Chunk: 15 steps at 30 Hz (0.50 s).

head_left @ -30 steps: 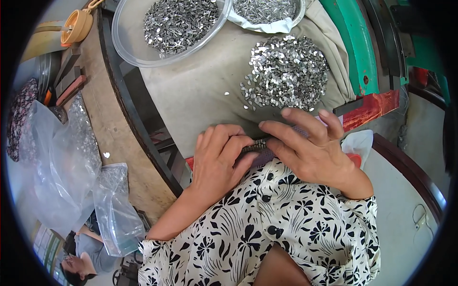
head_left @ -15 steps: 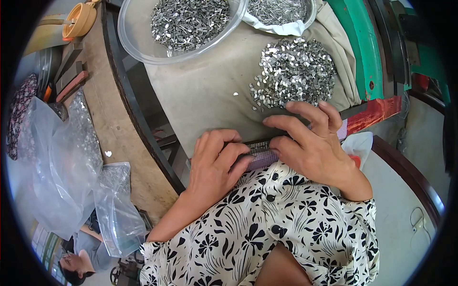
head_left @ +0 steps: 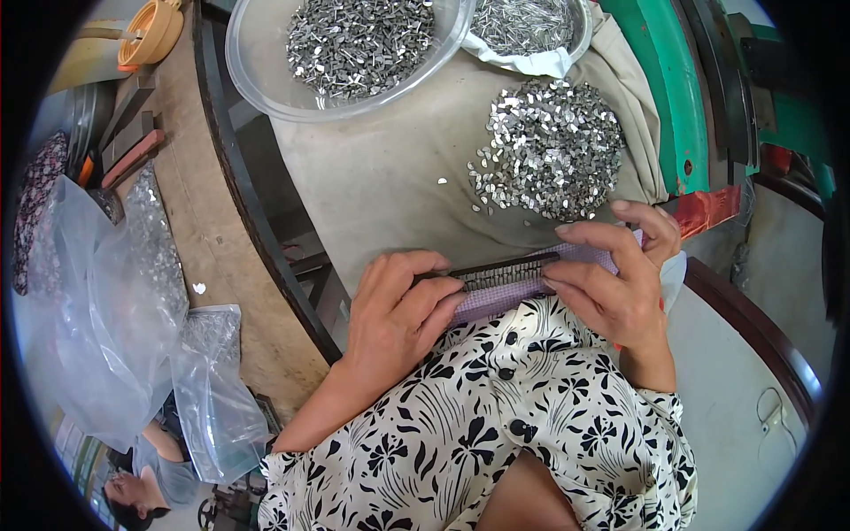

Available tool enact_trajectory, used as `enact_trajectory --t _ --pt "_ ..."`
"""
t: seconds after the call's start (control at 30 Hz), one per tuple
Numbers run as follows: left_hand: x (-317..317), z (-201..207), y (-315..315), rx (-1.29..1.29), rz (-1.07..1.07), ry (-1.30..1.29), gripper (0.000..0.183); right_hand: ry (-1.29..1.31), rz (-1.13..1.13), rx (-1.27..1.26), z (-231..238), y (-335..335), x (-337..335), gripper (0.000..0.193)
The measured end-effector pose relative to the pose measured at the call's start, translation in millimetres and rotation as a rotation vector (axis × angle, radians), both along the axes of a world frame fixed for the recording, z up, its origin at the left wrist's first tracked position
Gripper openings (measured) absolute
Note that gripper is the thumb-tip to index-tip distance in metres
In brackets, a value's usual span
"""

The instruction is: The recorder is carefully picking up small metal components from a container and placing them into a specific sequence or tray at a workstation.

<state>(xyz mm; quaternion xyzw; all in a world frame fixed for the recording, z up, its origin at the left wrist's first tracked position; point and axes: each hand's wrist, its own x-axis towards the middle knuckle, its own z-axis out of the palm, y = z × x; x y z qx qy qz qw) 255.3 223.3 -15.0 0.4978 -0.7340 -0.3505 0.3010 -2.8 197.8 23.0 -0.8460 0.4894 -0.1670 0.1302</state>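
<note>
A narrow dark bar (head_left: 505, 272), with a row of small upright metal pieces set along it, lies across my lap above a purple checked cloth (head_left: 485, 306). My left hand (head_left: 390, 310) is closed around its left end, fingers over the top and thumb near the front edge. At the other end, the thumb and a finger of my right hand (head_left: 615, 283) pinch it, while the other fingers are raised and bent. Just beyond is a loose heap of small shiny metal chips (head_left: 553, 146) on a beige cloth (head_left: 372, 195). Fingers hide both ends of the bar.
A clear plastic bowl (head_left: 243, 66) of metal bits stands at the far side, beside a bowl of thin metal pins (head_left: 522, 26). Green machine framing (head_left: 668, 97) is at right. Plastic bags (head_left: 115, 327) lie on the wooden bench (head_left: 208, 195) at left; another person (head_left: 150, 478) is beyond.
My right hand has slid right along the bar to its right end, uncovering the row of metal pieces. The left hand stays at the left end. The view has shifted slightly.
</note>
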Motion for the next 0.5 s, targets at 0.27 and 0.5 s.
enact_trajectory --t 0.27,0.5 --pt "-1.1 0.1 0.4 0.016 -0.006 -0.015 0.021 -0.029 0.056 -0.089 -15.6 11.9 8.7 0.016" --pt "-2.1 0.7 -0.4 0.044 0.005 0.008 0.022 0.068 0.146 -0.182 -22.2 15.9 21.2 0.016"
